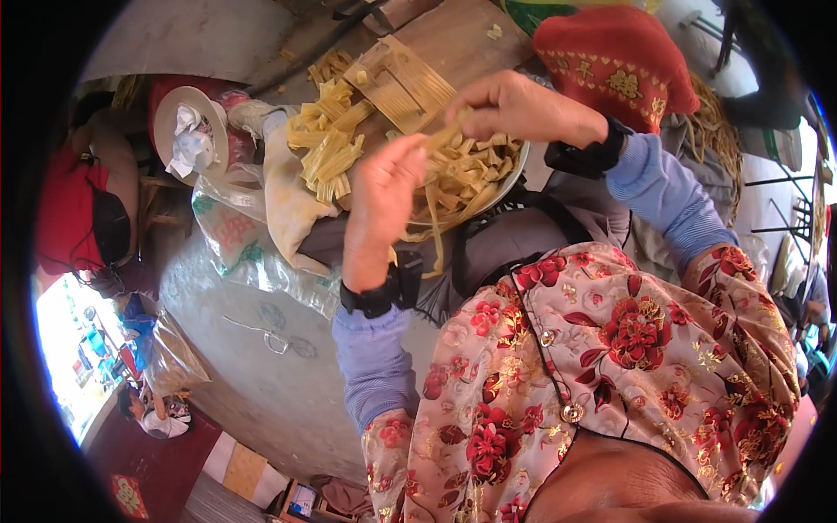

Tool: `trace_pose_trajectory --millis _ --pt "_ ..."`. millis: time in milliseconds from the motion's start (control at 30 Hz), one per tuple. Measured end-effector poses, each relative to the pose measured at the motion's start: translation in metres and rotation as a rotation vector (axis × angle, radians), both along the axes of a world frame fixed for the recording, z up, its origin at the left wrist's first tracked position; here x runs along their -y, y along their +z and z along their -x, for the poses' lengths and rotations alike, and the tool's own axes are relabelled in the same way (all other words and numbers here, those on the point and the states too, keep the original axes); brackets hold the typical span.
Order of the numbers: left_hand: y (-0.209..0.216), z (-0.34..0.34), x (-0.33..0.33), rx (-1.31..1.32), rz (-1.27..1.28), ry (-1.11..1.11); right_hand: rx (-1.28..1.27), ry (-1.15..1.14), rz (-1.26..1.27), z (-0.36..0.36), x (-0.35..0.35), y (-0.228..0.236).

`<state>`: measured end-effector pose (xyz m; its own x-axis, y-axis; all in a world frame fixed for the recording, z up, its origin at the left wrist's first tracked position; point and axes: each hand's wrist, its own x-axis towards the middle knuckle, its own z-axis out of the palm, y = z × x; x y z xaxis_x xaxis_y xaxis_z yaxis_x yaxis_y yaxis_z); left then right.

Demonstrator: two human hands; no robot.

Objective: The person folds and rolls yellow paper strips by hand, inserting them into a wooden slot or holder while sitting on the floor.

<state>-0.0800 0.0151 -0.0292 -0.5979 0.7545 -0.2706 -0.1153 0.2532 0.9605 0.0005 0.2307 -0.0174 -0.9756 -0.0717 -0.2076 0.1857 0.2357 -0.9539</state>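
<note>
Between my hands runs a short pale-yellow strip (445,137), like dried leaf or straw. My left hand (384,205) is closed at its left end, fingertips pinched together. The other end sits in the pinch of my right hand (510,106), held a little higher. Just below the strip, a round metal bowl (520,171) on my lap holds many folded yellow strips (471,174). One long strip (435,231) hangs over its near rim. Left of the bowl lies a heap of flat folded pieces (331,161), beside a ribbed yellow slab (401,83).
A brown wooden board (475,35) lies beyond the bowl. At right are a red cushion (615,65) with gold print and a bundle of dry strands (717,131). A pale basin (164,122) with crumpled paper and a plastic bag (231,222) are at left, near a person in red (70,209).
</note>
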Motion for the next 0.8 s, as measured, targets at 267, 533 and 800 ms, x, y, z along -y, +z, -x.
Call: trace_pose_trajectory --millis 267,533,800 --pt "-0.024 0.046 -0.028 0.185 -0.069 0.189 -0.123 -0.274 -0.072 0.043 -0.005 -0.04" --pt "-0.061 0.055 -0.048 -0.729 0.126 0.25 -0.29 -0.205 -0.805 0.06 -0.006 -0.067" --pt "-0.031 0.014 -0.025 0.071 0.069 0.206 -0.569 -0.142 -0.447 0.009 -0.004 -0.032"
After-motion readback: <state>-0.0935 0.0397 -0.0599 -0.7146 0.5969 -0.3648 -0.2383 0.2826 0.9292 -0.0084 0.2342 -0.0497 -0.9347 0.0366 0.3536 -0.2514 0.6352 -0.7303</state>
